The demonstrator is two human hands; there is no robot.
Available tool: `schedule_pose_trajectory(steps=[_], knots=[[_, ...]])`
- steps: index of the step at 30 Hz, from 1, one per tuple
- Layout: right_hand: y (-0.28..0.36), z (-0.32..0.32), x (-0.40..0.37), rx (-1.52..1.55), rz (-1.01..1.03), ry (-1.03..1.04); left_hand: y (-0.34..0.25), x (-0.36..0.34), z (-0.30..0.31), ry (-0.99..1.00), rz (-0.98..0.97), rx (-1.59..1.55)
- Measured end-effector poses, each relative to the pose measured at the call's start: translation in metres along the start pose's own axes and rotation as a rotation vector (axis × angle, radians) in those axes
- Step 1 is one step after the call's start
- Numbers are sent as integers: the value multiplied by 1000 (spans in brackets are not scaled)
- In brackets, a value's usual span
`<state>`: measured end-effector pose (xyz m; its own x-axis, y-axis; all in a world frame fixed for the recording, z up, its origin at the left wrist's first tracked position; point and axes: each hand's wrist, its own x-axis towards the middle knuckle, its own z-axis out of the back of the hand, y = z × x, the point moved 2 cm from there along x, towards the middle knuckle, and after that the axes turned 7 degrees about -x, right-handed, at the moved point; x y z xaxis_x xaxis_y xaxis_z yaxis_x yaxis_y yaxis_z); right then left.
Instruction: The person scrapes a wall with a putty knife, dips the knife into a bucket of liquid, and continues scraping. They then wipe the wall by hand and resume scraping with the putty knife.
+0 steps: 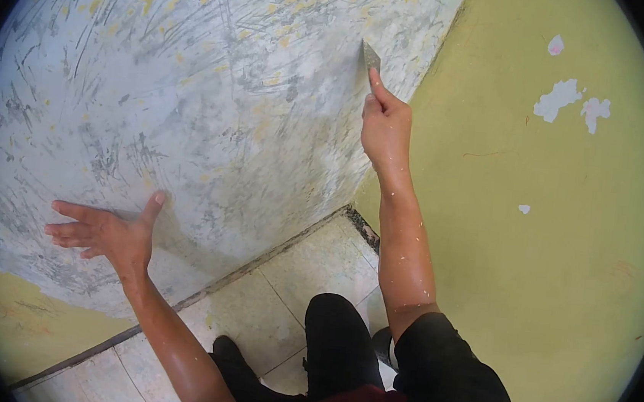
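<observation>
A scraped wall, whitish grey with dark scratches and yellow paint specks, fills the upper left. My right hand grips a scraper whose flat metal blade is against this wall near the corner; its handle is hidden in my fist, with one finger stretched along the blade. Lower on the same wall, my left hand lies with fingers and thumb spread, holding nothing. Small white flecks dot my right forearm.
On the right, the adjoining yellow-green wall has several bare white patches. Below, light floor tiles meet the wall along a dark edge. My bent knee and a dark shoe are close to the wall.
</observation>
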<state>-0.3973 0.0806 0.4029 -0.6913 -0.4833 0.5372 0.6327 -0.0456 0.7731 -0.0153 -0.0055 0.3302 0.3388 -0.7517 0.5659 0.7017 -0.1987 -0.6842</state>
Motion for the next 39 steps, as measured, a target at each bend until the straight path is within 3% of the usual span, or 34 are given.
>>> schedule_pose_trajectory(steps=[2, 3, 4, 7, 10, 16, 18, 20, 25, 28, 30, 32, 33, 34, 35, 37, 39], knots=[[-12, -6, 16, -107, 69, 15, 0, 6, 1, -13, 6, 14], [-4, 3, 33, -259, 108, -106, -1, 6, -1, -27, -1, -8], [-3, 9, 51, -52, 28, -62, 0, 2, 0, -23, -14, -23], [3, 20, 44, 24, -14, -65, -4, 2, 3, 28, 59, 10], [-13, 10, 21, -214, 190, -43, -6, 3, 1, 10, 68, -6], [30, 27, 33, -279, 44, -42, -6, 2, 1, 9, 55, 5], [3, 19, 13, -313, 70, -24, -5, 3, 1, 13, 55, 12], [-5, 6, -3, -374, 309, -63, -7, 3, 0, -3, 67, 18], [32, 33, 50, -188, 70, 14, -4, 4, -1, -8, 85, 20], [-21, 31, 33, -349, 239, 30, -4, 3, -5, -101, 51, 8], [-96, 23, -5, -527, 324, 217, -3, 2, -12, -175, 26, -30], [-192, 19, -76, -712, 129, 610, 0, 3, -18, -245, 2, -67], [-262, 22, -124, -500, 196, 653, 1, 2, -21, -303, -3, -54], [-278, 39, -163, -616, 69, 808, 3, 2, -23, -357, -10, -41], [-288, 57, -201, -658, -119, 810, 4, 3, -25, -417, -71, -17], [-322, 95, -271, -625, -232, 768, 14, 8, -30, -462, -108, 25], [-309, 134, -318, -672, -444, 769, 22, 10, -34, -489, -134, 72]])
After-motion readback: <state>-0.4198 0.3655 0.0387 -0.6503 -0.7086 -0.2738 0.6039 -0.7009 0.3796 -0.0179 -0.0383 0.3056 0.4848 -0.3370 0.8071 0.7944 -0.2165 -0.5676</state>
